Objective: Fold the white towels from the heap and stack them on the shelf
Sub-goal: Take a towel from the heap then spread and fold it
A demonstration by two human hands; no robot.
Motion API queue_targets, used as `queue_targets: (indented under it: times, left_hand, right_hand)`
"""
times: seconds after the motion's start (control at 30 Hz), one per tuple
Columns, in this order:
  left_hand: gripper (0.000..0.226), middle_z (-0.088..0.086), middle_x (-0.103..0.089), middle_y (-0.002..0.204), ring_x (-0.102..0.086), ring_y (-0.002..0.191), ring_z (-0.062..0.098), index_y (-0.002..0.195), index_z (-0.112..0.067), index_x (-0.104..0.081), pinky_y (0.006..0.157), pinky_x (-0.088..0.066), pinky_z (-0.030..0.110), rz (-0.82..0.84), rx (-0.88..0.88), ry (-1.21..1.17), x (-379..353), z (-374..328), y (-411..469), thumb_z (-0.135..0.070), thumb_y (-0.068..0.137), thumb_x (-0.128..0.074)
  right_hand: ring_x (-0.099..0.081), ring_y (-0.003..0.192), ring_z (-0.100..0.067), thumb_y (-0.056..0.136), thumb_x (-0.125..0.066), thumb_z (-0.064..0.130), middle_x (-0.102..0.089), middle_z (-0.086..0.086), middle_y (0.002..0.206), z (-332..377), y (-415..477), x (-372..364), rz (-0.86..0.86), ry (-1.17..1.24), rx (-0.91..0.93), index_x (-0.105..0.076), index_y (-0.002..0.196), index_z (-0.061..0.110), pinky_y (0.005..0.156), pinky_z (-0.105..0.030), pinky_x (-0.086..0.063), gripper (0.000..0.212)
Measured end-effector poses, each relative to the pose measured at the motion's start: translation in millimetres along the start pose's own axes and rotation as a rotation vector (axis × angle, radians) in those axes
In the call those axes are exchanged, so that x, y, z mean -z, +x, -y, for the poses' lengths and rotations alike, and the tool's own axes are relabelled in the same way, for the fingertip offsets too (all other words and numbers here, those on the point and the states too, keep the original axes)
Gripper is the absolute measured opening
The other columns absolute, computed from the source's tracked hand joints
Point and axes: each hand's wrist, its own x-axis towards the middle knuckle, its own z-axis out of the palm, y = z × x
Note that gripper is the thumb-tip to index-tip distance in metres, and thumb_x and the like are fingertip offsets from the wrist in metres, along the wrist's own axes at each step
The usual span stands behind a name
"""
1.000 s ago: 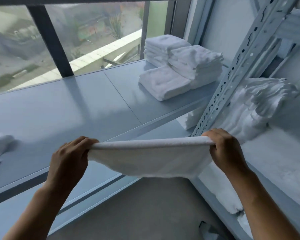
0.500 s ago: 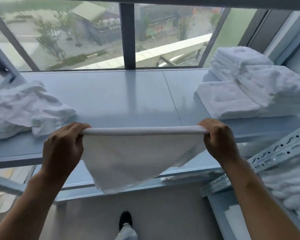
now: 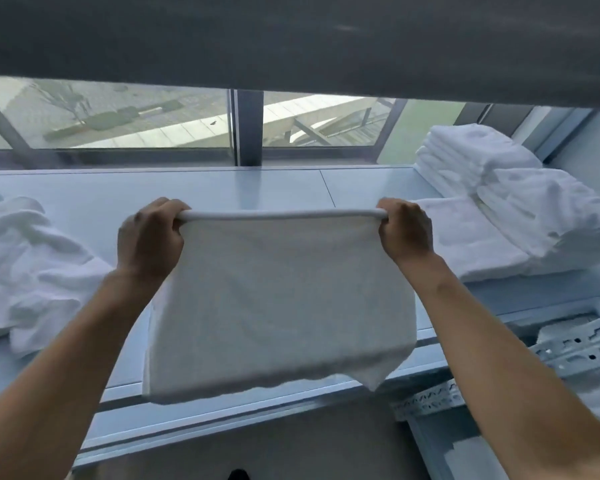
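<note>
Left hand [image 3: 149,237] and right hand [image 3: 406,230] each hold one top corner of a single white towel [image 3: 278,306]. It is pulled taut between them, with the top edge bunched into a straight horizontal roll. Grip is the same on both sides: fingers curled tight over the edge, backs of the hands toward the camera.

The towel hangs in front of the shelf [image 3: 222,188], across its front lip. The lower edge is uneven, with one corner drooping lower on the right (can't tell whether the cloth touches the shelf surface).

Heap [image 3: 32,271] of loose crumpled towels sits at the shelf's left end. Folded stacks [image 3: 492,174] sit at the right end. One tall stack is at the back by the window [image 3: 136,119], and a second touches it in front. A flat folded piece [image 3: 471,247] lies beside them toward the middle.

Perforated upright [image 3: 582,344] sits tilted at lower right. The dark underside of the upper shelf [image 3: 291,36] fills the top of the view.
</note>
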Motion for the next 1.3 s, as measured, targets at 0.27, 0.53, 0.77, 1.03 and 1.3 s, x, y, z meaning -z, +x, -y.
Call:
queue_targets:
  times: [0.27, 0.53, 0.77, 1.03, 1.3]
  left_hand:
    - [0.073, 0.019, -0.042, 0.150, -0.037, 0.139, 0.044, 0.149, -0.015, -0.040, 0.111, -0.026, 0.069, 0.068, 0.166, 0.192, -51.9, -9.1, 23.0, 0.005, 0.080, -0.058]
    - [0.068, 0.010, -0.034, 0.164, -0.033, 0.149, 0.038, 0.156, -0.025, -0.036, 0.112, -0.033, 0.068, 0.510, 0.124, 0.221, -89.2, -32.9, -189.0, -0.058, 0.096, -0.034]
    - [0.067, -0.009, -0.004, 0.172, -0.001, 0.159, 0.018, 0.163, -0.036, -0.017, 0.124, -0.009, 0.051, 0.470, 0.093, 0.149, -76.2, -22.0, -231.0, -0.059, 0.101, -0.025]
    - [0.072, -0.010, 0.008, 0.172, 0.011, 0.158, 0.014, 0.163, -0.039, -0.005, 0.128, 0.002, 0.046, 0.538, 0.145, 0.180, -101.9, -17.7, -165.6, -0.067, 0.096, -0.008]
    - [0.071, -0.003, -0.005, 0.173, -0.001, 0.159, 0.020, 0.163, -0.035, -0.013, 0.127, -0.002, 0.048, 0.569, 0.146, 0.163, -134.3, -7.6, -80.5, -0.064, 0.098, -0.016]
  right_hand:
    - [-0.044, 0.135, -0.032, 0.081, -0.054, 0.000, -0.047, -0.012, 0.149, -0.6, 22.9, -67.2, 0.054, -0.015, -0.063, -0.046, 0.146, 0.015, 0.110, -0.054, -0.036, 0.068]
    - [0.001, 0.159, -0.020, 0.101, -0.031, 0.048, -0.001, 0.007, 0.172, -1.1, -140.3, -96.1, 0.646, 0.146, 0.116, -0.015, 0.162, 0.032, 0.125, -0.055, -0.007, 0.066]
    - [0.020, 0.155, -0.007, 0.101, -0.013, 0.059, 0.021, 0.020, 0.168, -38.2, -190.8, -85.0, 0.615, 0.072, 0.129, 0.005, 0.162, 0.041, 0.127, -0.042, 0.006, 0.066]
    - [0.020, 0.155, -0.007, 0.096, -0.006, 0.065, 0.022, 0.019, 0.167, -41.3, -124.1, -114.7, 0.641, 0.065, 0.109, 0.007, 0.161, 0.043, 0.127, -0.043, 0.005, 0.070]
    - [0.004, 0.158, -0.014, 0.107, -0.029, 0.051, 0.002, 0.010, 0.172, -39.2, -44.8, -153.2, 0.644, 0.074, 0.094, -0.010, 0.164, 0.036, 0.126, -0.045, 0.002, 0.062]
